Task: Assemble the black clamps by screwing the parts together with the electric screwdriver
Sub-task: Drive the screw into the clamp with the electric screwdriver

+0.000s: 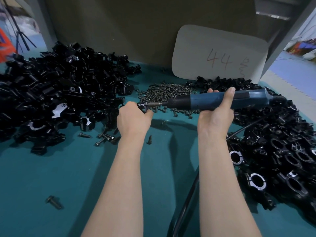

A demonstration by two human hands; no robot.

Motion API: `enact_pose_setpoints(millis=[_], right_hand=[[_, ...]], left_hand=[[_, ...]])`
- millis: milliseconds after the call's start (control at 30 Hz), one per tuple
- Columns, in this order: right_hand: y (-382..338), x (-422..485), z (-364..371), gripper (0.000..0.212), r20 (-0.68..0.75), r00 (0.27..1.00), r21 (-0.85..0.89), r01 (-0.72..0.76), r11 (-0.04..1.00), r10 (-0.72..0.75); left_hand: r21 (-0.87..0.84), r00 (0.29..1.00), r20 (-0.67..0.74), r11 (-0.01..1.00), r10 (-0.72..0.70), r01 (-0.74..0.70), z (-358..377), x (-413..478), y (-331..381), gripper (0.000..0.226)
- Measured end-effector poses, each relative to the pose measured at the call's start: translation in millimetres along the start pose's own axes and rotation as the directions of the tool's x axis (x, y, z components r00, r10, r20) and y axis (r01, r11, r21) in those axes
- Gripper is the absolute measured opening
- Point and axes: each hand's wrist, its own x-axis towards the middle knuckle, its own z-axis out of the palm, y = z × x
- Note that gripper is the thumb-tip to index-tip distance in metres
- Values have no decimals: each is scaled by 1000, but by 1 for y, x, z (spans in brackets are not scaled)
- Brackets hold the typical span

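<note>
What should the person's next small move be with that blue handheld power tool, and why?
Probably run the blue electric screwdriver and press it leftward to tighten the parts. The right hand grips it nearly level, and its metal bit meets the small black clamp that the left hand holds.

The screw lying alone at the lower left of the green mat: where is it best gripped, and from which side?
Probably pinch the screw across its shank, from straight above. It lies flat on the mat, head toward the upper left, with nothing beside it, so both shank sides look free.
</note>
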Motion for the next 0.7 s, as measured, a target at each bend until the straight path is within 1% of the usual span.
enact_pose_setpoints(millis=[133, 200, 333, 467, 600, 700], right_hand=[[1, -1, 1, 20, 45, 999, -13, 28, 1000, -27], [3, -1, 0, 22, 42, 999, -13, 31, 999, -30], [4, -1, -1, 18, 32, 999, 1, 25, 1000, -25], [3, 0, -1, 26, 43, 998, 2, 35, 999, -35], [3, -2, -1, 17, 50, 998, 1, 33, 999, -33], [3, -2, 0, 20, 50, 998, 20, 42, 999, -43]], left_hand=[[-19, 1000, -9, 1000, -20, 20, 1, 1, 0, 17], [-15, 1000, -11, 1000, -22, 21, 1, 1, 0, 17], [-2, 1000, -9, 1000, -19, 19, 2, 1, 1, 18], [-15, 1000, -1, 1000, -24, 24, 2, 0, 1, 17], [-13, 1000, 0, 1000, -21, 21, 2, 0, 2, 16], [-2, 1000, -3, 1000, -16, 16, 3, -1, 2, 15]])
